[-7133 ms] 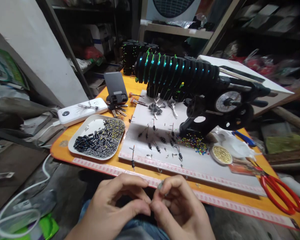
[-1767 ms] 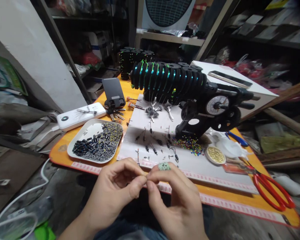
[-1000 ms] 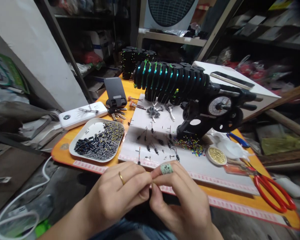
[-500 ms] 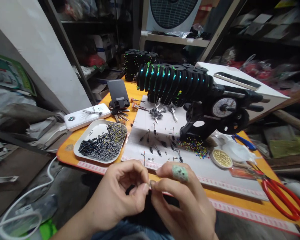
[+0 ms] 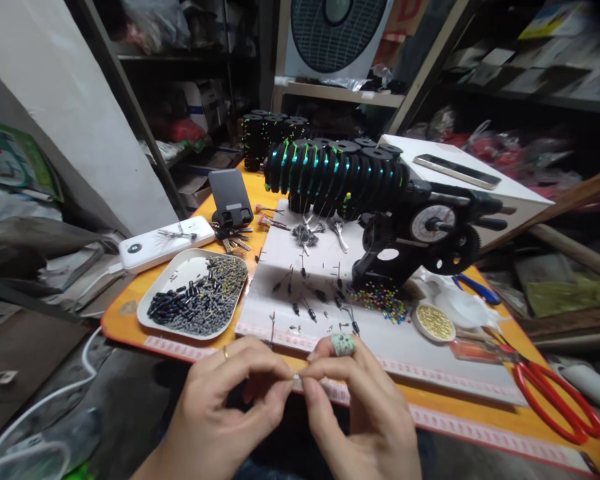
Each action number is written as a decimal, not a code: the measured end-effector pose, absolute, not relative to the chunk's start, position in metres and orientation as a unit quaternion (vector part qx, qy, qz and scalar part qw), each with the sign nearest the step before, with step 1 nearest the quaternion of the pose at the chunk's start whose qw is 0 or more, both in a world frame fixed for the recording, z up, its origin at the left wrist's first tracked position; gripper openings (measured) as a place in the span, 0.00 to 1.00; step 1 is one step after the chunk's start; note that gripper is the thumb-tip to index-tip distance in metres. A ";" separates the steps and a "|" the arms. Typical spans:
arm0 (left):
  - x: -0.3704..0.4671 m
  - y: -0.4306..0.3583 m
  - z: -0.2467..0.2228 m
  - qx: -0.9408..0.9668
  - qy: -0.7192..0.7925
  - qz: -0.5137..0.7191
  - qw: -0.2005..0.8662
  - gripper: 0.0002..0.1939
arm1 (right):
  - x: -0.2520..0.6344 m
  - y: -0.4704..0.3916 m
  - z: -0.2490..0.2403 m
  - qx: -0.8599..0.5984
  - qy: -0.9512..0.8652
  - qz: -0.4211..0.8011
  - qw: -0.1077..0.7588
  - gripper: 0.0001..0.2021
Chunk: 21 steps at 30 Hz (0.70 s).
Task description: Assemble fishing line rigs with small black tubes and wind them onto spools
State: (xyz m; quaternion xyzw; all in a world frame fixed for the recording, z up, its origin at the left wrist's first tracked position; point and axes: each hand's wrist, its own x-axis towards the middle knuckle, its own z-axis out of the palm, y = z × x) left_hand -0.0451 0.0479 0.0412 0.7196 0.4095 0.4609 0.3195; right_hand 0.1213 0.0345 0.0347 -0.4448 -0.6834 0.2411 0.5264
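My left hand (image 5: 235,400) and my right hand (image 5: 357,400) meet fingertip to fingertip just over the table's front edge. Each pinches with thumb and forefinger, and whatever sits between the tips is too small to make out. A green patterned wrap covers one finger of the right hand; a ring is on the left. Just beyond lies a white board (image 5: 275,253) with several small black pieces with thin wire ends (image 5: 311,312) scattered on it. To the left stands a white tray (image 5: 145,303) holding black and grey tube-like bits (image 5: 200,300).
A black winding device (image 5: 375,220) with spools and a dial stands on the board. Multicoloured beads (image 5: 380,303), a dish of gold beads (image 5: 435,322) and red-handled scissors (image 5: 555,400) lie right. A white power bank (image 5: 167,241), keys and a phone stand (image 5: 230,197) are left.
My hands have shifted slightly and their fingertips have come closer together. The right forefinger has straightened toward the left fingertips. The camera view has moved a little.
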 end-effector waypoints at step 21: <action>-0.046 0.046 0.034 0.777 0.372 0.446 0.242 0.14 | 0.119 0.030 0.023 -0.469 -0.675 0.246 0.513 0.06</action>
